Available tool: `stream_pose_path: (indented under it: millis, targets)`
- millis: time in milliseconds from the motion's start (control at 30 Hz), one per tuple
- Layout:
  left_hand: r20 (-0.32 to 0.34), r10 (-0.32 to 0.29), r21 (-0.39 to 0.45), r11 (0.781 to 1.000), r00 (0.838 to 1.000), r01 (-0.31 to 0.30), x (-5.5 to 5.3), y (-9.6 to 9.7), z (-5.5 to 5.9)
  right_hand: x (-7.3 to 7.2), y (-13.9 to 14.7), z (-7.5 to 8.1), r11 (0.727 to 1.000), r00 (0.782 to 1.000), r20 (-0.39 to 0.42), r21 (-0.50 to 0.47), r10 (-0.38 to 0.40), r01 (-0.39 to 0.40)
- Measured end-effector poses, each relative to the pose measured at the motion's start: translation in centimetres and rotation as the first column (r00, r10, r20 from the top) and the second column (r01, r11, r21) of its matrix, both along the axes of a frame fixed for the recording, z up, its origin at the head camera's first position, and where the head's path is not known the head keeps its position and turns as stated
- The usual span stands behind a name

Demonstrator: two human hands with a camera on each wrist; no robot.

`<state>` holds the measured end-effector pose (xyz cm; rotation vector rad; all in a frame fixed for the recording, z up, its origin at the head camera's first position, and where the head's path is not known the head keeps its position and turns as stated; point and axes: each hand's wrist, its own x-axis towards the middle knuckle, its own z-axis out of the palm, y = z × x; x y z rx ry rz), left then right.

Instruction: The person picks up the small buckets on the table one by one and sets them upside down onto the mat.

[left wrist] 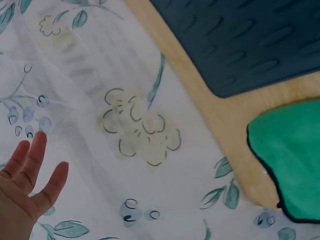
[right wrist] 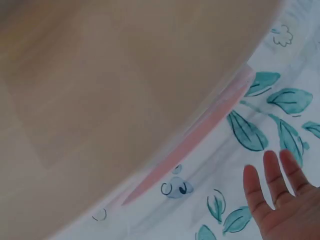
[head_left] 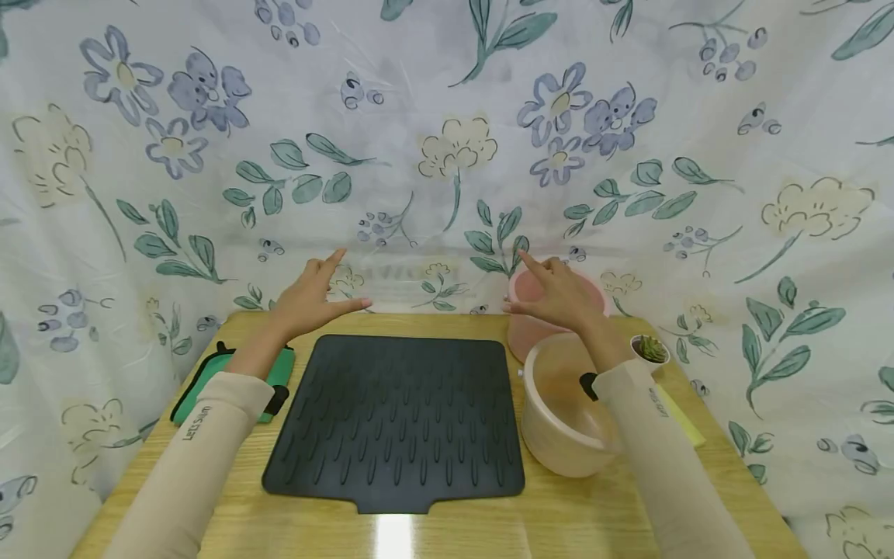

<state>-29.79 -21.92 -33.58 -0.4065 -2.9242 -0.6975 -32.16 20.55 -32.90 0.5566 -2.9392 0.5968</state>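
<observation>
My left hand (head_left: 310,299) is raised over the far left of the table, thumb and forefinger stretched out and apart. It holds nothing; its spread fingers also show in the left wrist view. Opposite it, my right hand (head_left: 562,299) is held up in the same way, with its fingers extended and nothing in them. Between and below the hands lies a dark ridged mat (head_left: 398,411). A cream bucket (head_left: 562,442) stands under my right forearm. Behind it is a pink container (head_left: 524,335), which my right hand partly overlaps in the head view.
A green cloth item with black edging (head_left: 209,380) lies left of the mat, partly behind my left sleeve. Right of the bucket are a small potted succulent (head_left: 651,349) and a flat yellow item (head_left: 680,419). A floral curtain (head_left: 447,194) hangs behind the wooden table (head_left: 321,532).
</observation>
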Motion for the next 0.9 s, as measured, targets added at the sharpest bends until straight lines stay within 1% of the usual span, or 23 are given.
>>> stream_pose_path:
  millis: [100, 200, 333, 567, 733, 900]
  targets:
    - [0.045, -0.005, 0.097, 0.995, 0.999, 0.001, 0.5, -0.6, -0.2, 0.3, 0.5, -0.1, 1.0, 0.999, 0.035, -0.021, 0.014, -0.014]
    - [0.053, -0.017, 0.178, 0.984, 0.998, 0.007, 1.0, -1.1, -0.3, 0.9, 1.0, -0.1, 0.998, 0.998, 0.062, -0.049, 0.032, -0.029]
    - [0.052, -0.026, 0.231, 0.973, 0.998, 0.014, 1.6, -1.6, -0.6, 1.5, 1.6, -0.2, 0.995, 0.994, 0.094, -0.094, 0.055, -0.046]
    - [0.062, -0.039, 0.233, 0.972, 0.997, 0.024, 2.2, -2.3, -1.1, 2.1, 2.5, -0.5, 0.99, 0.989, 0.138, -0.132, 0.059, -0.041]
    - [0.063, -0.045, 0.241, 0.97, 0.997, 0.029, 2.5, -2.6, -1.6, 2.7, 3.1, -0.7, 0.989, 0.989, 0.134, -0.142, 0.063, -0.044]
    - [0.045, -0.059, 0.213, 0.976, 0.997, 0.048, 3.1, -2.5, -1.9, 3.3, 3.7, -0.6, 0.991, 0.99, 0.127, -0.124, 0.055, -0.039]
